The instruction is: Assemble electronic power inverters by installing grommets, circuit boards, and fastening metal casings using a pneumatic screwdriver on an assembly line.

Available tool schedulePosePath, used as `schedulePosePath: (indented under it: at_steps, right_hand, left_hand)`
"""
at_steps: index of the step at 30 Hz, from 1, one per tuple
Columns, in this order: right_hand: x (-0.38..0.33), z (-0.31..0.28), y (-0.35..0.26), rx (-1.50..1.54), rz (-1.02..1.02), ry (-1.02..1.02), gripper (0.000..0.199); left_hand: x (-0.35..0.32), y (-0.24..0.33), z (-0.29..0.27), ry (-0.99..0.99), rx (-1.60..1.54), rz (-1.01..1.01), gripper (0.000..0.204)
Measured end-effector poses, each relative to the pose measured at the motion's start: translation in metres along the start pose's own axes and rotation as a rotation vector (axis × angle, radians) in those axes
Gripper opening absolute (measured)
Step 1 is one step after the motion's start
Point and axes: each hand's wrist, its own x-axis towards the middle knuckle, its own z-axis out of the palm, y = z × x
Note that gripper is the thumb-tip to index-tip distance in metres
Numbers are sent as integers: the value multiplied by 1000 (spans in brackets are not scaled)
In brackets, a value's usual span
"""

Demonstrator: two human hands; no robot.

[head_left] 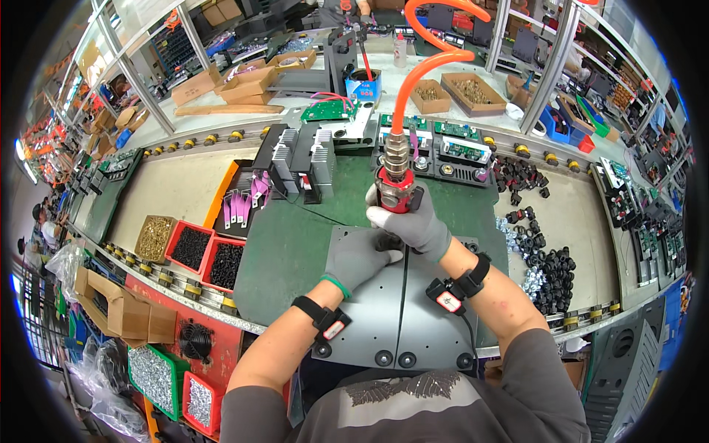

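Note:
My gloved right hand point(419, 225) is wrapped around a red air screwdriver point(394, 190), which stands upright with an orange coiled hose point(410, 92) rising from its top. Beneath it lie two grey metal panels point(365, 314), side by side on a green work board point(284, 247). Round black feet point(383, 359) sit along their near edge. My gloved left hand point(360, 260) rests at the far part of the panels, close below the tool. Its fingers are drawn together near the tool's lower end; what they hold, if anything, is hidden. The tool's tip is also hidden behind my hands.
Finned heat sinks point(323, 159) and circuit-board assemblies point(464, 151) stand beyond the panels. Red bins point(221, 266) of black screws and a box of brass-coloured parts point(155, 238) are at left. Black fittings point(550, 280) lie loose at right. Roller rails point(569, 321) flank the board.

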Motion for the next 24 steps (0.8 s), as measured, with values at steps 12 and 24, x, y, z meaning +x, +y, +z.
schedulePosePath:
  at_steps: [12,24]
  right_hand:
    - [-60,10,-80,296,-164,-156,23]
    - [-85,7,-92,292,-223,-78,21]
  left_hand:
    - [-53,43,-24,-240,-1602,-259,18]
    - [-74,33,1,-326,-1552,-212,30]
